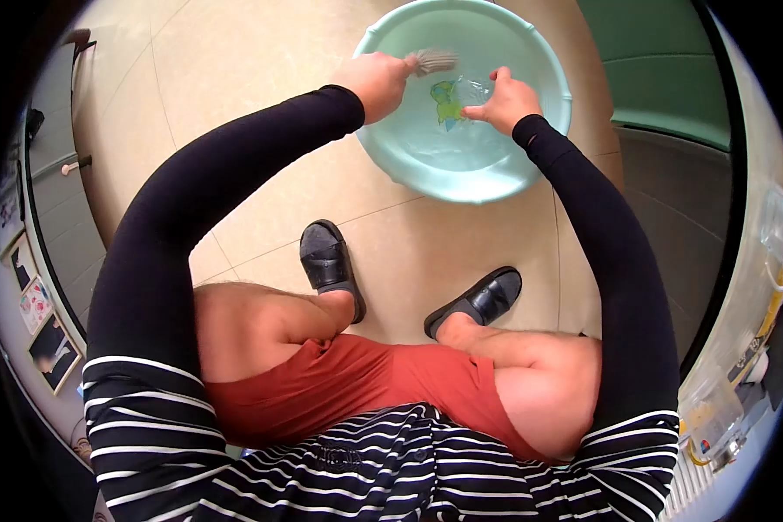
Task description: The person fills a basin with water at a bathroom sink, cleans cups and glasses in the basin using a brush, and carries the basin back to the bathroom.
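A round light-blue basin (552,78) with water in it stands on the floor at the top of the view. Over its left rim, my left hand (381,85) is closed on a greyish-brown ribbed item (435,62), blurred by motion; whether it is a bundled cloth or a brush I cannot tell. My right hand (503,104) is over the right part of the basin, thumb and index finger spread apart, with nothing clearly held. Between the hands, a green and yellow cartoon print (447,103) shows on the basin's bottom, with clear ripples or glints beside it.
My two feet in black slippers (324,257) rest on the beige tiled floor (261,209) below the basin. A green and grey panel (670,96) stands at the right. Framed pictures (54,352) are at the far left, and a clear container (713,418) is at the lower right.
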`<action>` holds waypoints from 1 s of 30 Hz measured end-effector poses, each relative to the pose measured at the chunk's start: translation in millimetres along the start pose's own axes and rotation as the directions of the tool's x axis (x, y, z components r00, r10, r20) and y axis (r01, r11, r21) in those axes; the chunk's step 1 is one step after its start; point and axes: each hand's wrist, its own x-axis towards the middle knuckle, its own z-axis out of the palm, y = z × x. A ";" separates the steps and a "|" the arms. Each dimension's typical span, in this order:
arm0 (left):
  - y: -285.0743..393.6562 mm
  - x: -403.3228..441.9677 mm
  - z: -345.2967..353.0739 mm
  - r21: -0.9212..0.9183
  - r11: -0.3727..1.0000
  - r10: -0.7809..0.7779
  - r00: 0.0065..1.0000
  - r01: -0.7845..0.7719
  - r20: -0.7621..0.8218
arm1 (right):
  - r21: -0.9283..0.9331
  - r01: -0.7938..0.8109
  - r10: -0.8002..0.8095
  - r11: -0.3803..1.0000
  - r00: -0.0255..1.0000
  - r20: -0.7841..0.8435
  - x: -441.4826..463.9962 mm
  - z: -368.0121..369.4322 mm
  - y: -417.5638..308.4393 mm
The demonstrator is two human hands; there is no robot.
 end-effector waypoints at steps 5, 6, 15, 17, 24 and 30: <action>18.4 -17.2 13.0 0.008 0.986 0.167 0.976 -0.167 -0.139 | 0.184 -0.101 0.112 0.978 0.993 -0.045 7.0 2.4 -7.3; 16.6 -12.5 8.6 0.006 0.991 0.132 0.982 -0.133 -0.137 | 0.259 -0.148 0.151 0.954 0.988 0.006 10.8 1.5 -8.3; 11.0 2.0 -0.6 0.048 0.996 0.083 0.978 -0.075 -0.194 | 0.777 -0.443 0.102 0.448 0.888 0.448 6.6 -5.0 -11.0; 21.2 -11.5 -0.3 0.074 0.977 0.211 0.949 -0.198 -0.235 | 0.827 -0.438 0.033 0.353 0.889 0.457 6.7 -7.4 -6.9; -3.4 10.4 2.4 0.130 0.990 0.076 0.983 -0.055 -0.165 | 0.794 -0.480 0.056 0.373 0.866 0.497 1.4 3.0 7.7; 18.7 2.8 22.8 0.275 0.945 0.135 0.976 -0.179 0.171 | 0.577 -0.177 0.088 0.797 0.980 0.179 12.5 8.9 22.5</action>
